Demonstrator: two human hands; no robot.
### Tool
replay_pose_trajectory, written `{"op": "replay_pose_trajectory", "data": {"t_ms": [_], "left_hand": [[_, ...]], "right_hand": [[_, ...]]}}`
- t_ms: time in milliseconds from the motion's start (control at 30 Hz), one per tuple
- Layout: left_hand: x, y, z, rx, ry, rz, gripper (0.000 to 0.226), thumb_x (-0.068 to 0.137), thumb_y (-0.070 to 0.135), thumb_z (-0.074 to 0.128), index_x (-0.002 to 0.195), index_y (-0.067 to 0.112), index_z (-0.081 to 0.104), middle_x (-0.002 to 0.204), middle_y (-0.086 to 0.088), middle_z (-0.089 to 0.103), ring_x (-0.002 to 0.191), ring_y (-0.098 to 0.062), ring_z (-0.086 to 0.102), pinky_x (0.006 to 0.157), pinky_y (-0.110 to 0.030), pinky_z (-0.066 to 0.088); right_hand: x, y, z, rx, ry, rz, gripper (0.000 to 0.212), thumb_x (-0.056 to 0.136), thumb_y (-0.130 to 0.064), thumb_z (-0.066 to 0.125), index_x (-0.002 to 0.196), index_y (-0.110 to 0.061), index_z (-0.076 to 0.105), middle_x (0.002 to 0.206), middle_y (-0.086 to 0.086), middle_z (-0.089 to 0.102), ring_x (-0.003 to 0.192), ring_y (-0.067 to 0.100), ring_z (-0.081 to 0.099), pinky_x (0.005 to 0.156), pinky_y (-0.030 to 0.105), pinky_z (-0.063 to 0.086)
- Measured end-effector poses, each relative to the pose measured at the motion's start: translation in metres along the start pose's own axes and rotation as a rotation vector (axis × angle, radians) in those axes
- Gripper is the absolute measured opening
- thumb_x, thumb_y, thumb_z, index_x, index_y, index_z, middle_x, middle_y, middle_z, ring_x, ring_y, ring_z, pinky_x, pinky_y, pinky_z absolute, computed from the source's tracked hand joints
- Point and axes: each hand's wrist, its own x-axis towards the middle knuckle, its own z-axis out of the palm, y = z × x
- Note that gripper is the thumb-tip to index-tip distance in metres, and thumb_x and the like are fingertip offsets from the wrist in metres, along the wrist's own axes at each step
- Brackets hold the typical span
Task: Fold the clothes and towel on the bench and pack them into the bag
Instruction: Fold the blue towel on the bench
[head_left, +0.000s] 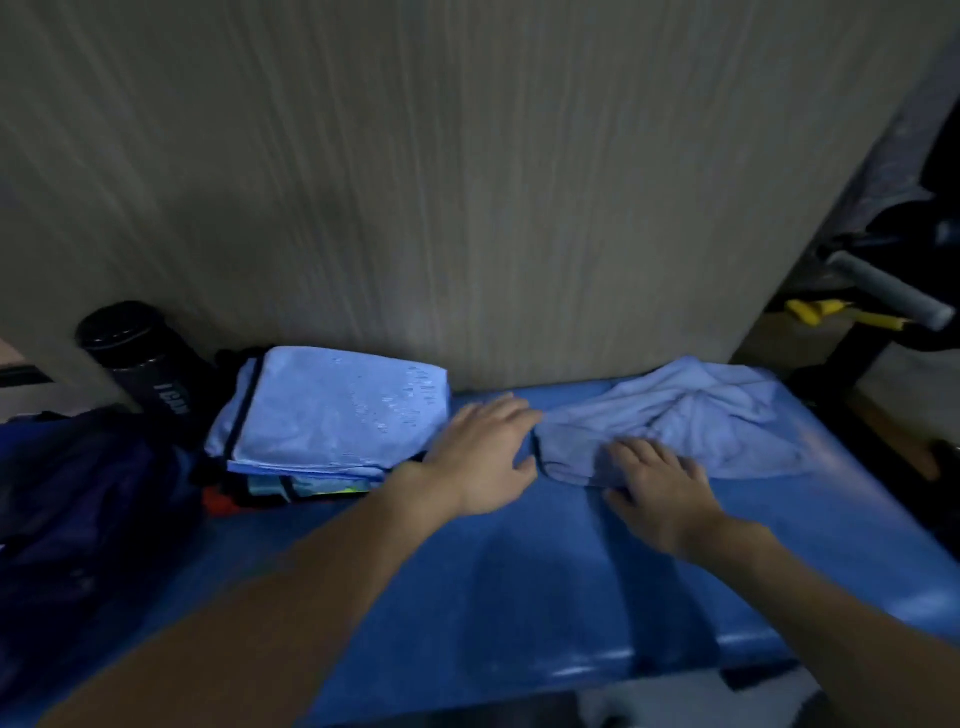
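Head view: cloth (701, 415) seemingly lies under right fingers (631, 453).

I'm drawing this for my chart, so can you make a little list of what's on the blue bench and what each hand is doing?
bench: blue, shiny
folded pile: left of middle, light blue piece on top
crumpled cloth: light blue, not folded, on the right
bag: dark, far left
bottle: black, behind and left of the pile
left hand: fingers straight, by the cloth's left edge
right hand: rests on the cloth's near edge
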Motion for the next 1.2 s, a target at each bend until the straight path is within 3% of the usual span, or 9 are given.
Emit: {"op": "replay_pose_trajectory", "data": {"t_ms": [133,233,333,433,533,667,833,967,1200], "left_hand": [[0.010,0.028,0.039,-0.089,-0.134,-0.025,0.072,0.098,0.033,0.052,0.158,0.014,0.016,0.166,-0.002,0.011,0.153,-0.016,0.006,0.122,-0.035,0.013],[0.009,0.039,0.049,-0.011,-0.253,0.008,0.074,0.095,0.048,0.052,0.157,0.020,0.021,0.162,0.001,0.023,0.151,-0.013,0.009,0.122,-0.044,0.003],[0.002,0.049,0.041,0.029,-0.251,0.055,0.042,0.088,0.057,0.057,0.117,0.027,0.061,0.114,0.009,0.058,0.125,-0.009,0.040,0.117,-0.053,0.004],[-0.009,0.055,0.040,-0.062,-0.197,0.067,0.025,0.088,0.053,0.063,0.086,0.029,0.058,0.083,0.011,0.056,0.099,-0.010,0.050,0.109,-0.040,0.020],[-0.016,0.057,0.041,-0.285,-0.043,-0.018,0.029,0.081,0.055,0.067,0.074,0.032,0.050,0.068,0.006,0.058,0.077,-0.011,0.051,0.078,-0.031,0.043],[-0.022,0.065,0.028,-0.485,0.096,-0.132,0.035,0.084,0.042,0.074,0.068,0.022,0.049,0.056,0.007,0.048,0.053,-0.006,0.041,0.055,-0.029,0.037],[-0.040,0.062,0.030,-0.404,0.197,-0.264,0.037,0.091,0.038,0.067,0.068,0.019,0.045,0.051,0.005,0.042,0.048,-0.008,0.038,0.053,-0.038,0.038],[-0.054,0.060,0.036,-0.399,0.213,-0.327,0.038,0.094,0.036,0.064,0.070,0.015,0.043,0.052,0.002,0.045,0.052,-0.017,0.045,0.058,-0.047,0.044],[-0.064,0.062,0.037,-0.475,0.267,-0.422,0.038,0.098,0.035,0.055,0.069,0.015,0.042,0.057,0.002,0.046,0.058,-0.021,0.049,0.060,-0.044,0.043]], "right_hand": [[-0.025,0.012,0.000,0.063,0.019,-0.092,0.056,0.095,-0.040,0.047,0.148,-0.034,0.029,0.147,-0.012,0.035,0.139,0.013,0.028,0.108,0.038,0.023],[-0.040,0.014,-0.002,0.169,0.009,-0.117,0.047,0.097,-0.045,0.046,0.142,-0.033,0.040,0.138,-0.011,0.044,0.134,0.012,0.032,0.106,0.036,0.022],[-0.054,0.023,-0.005,0.220,0.035,-0.144,0.026,0.098,-0.039,0.047,0.118,-0.027,0.059,0.122,-0.009,0.054,0.124,0.014,0.039,0.102,0.033,0.023],[-0.065,0.031,-0.005,0.220,0.100,-0.168,0.013,0.095,-0.033,0.052,0.101,-0.025,0.061,0.106,-0.009,0.057,0.113,0.016,0.044,0.100,0.036,0.028],[-0.070,0.033,-0.012,0.261,0.310,-0.116,0.015,0.086,-0.032,0.048,0.095,-0.025,0.058,0.098,-0.007,0.053,0.103,0.023,0.050,0.086,0.035,0.031],[-0.085,0.032,-0.020,0.270,0.288,0.104,0.043,0.089,-0.029,0.058,0.129,-0.020,0.048,0.124,0.004,0.047,0.119,0.028,0.043,0.092,0.042,0.035],[-0.105,0.028,-0.005,0.221,0.021,0.301,0.040,0.094,-0.049,0.047,0.125,-0.023,0.049,0.129,0.003,0.048,0.125,0.026,0.042,0.102,0.042,0.032],[-0.109,0.020,0.009,0.225,0.044,0.270,0.039,0.088,-0.061,0.051,0.115,-0.033,0.058,0.124,-0.004,0.047,0.124,0.021,0.038,0.101,0.041,0.028],[-0.097,0.007,0.011,0.385,0.037,0.408,0.015,0.088,-0.044,0.060,0.083,-0.030,0.065,0.105,-0.001,0.057,0.113,0.025,0.044,0.090,0.039,0.032]]}}
